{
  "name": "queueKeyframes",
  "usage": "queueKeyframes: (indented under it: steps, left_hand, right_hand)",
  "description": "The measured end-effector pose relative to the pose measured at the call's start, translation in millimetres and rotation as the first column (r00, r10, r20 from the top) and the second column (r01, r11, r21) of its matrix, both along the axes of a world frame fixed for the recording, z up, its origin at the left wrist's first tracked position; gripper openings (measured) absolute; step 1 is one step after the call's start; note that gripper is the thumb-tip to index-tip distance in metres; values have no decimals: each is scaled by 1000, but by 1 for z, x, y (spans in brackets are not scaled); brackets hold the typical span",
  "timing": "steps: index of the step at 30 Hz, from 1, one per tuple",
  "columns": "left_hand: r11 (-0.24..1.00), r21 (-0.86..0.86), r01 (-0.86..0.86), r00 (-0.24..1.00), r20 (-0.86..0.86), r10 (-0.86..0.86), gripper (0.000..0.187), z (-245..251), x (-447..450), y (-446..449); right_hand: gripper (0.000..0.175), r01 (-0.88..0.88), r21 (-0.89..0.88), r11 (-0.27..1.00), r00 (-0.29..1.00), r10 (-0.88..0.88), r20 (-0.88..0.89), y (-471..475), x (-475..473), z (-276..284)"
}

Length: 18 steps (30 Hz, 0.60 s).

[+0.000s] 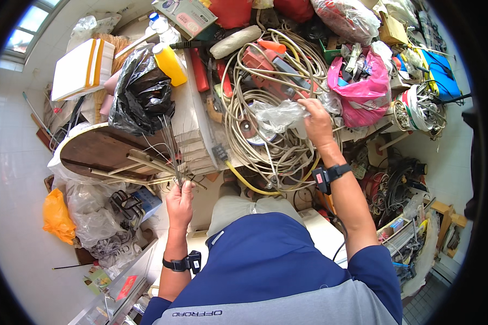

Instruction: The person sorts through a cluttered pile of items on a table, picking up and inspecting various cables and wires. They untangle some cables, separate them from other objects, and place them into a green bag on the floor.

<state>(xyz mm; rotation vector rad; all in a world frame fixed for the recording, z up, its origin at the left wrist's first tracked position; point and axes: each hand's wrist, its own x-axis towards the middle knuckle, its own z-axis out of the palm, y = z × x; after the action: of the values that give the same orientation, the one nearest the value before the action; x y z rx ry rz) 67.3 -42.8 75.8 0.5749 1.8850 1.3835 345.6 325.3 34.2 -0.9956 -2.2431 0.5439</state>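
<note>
My left hand (180, 205) is closed around the lower end of a bundle of thin metal wires (171, 146), which fan upward beside a stack of pale boards. My right hand (319, 122) holds a crumpled clear plastic bag (278, 115) by its right end, above a large coil of beige cable (244, 140). Under the bag sits a round disc (247, 126), partly covered. A red and grey power tool (274, 69) lies among the cable loops. A yellow corrugated cord with a black socket block (219, 152) runs along the near edge of the coil.
A black plastic bag (140, 93) and a yellow bottle (170, 65) stand at the upper left. A pink bag (362, 93) and a bucket of metal parts (415, 107) are at the right. An upturned round wooden stool (101, 152) lies left of the wires.
</note>
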Motion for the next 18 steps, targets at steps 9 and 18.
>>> queueKeyframes:
  steps: [9,18]
  left_hand:
    - [999,36,39,999,25,-40,25,-5,15,20]
    - [992,110,61,995,68,-68,20,2,22,28]
  right_hand:
    - [25,215,-522,825,775,-469,-423,-9,82,-5]
    - [19,-347,-581,736,161,-563,-810,-20,193,52]
